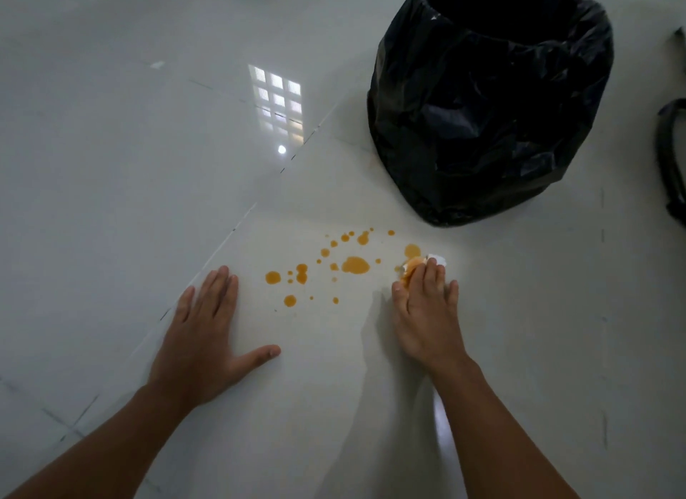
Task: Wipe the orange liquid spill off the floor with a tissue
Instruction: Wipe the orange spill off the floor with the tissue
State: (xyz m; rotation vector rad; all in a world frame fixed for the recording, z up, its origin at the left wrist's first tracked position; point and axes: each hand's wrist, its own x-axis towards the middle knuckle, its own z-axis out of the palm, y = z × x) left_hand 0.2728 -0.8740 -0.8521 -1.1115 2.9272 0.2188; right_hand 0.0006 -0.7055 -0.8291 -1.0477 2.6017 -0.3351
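Two bare hands are down on the pale floor (111, 201): your left hand (208, 335) lies flat with fingers spread, holding nothing, just left of the orange spill (354, 265). Your right hand (427, 313) has its fingers curled over a crumpled tissue (415, 266), stained orange, pressed at the spill's right edge, near the black-lined bin (490, 101).

The glossy white tile floor (111, 201) carries orange spill (355, 265) droplets just left of the gripped tissue (434, 259). A black-lined bin (490, 101) stands beyond the grip. The left hand (208, 335) lies flat, well left of it.
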